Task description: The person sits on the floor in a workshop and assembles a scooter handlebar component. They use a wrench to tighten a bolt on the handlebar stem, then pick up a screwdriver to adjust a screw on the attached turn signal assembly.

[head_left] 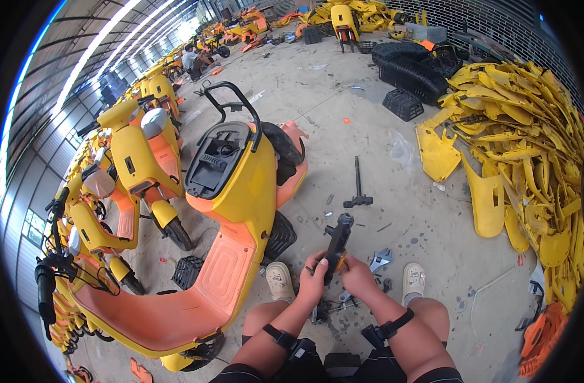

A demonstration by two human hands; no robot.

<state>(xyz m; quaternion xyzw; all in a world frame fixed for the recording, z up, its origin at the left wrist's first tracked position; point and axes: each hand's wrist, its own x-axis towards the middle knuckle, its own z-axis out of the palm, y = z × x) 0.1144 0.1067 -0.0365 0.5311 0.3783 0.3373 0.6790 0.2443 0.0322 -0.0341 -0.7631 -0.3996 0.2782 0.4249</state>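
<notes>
Between my knees, my left hand (311,279) is wrapped round a long black part (338,242) with a knobbly upper end, tilted away from me. My right hand (358,277) is closed against its right side, where a small orange piece shows by the fingers; what exactly those fingers grip is partly hidden. An adjustable wrench (382,259) lies on the floor just beyond my right hand. Small dark metal pieces (346,301) lie below my hands, partly covered by my wrists. Farther out, a black T-shaped stem (357,191) rests on the concrete.
A yellow and orange scooter body (221,268) with its seat off stands close on my left, more scooters (135,153) behind it. A heap of yellow panels (528,166) rises at right. Black baskets (403,104) lie beyond. Another person (191,62) crouches far off.
</notes>
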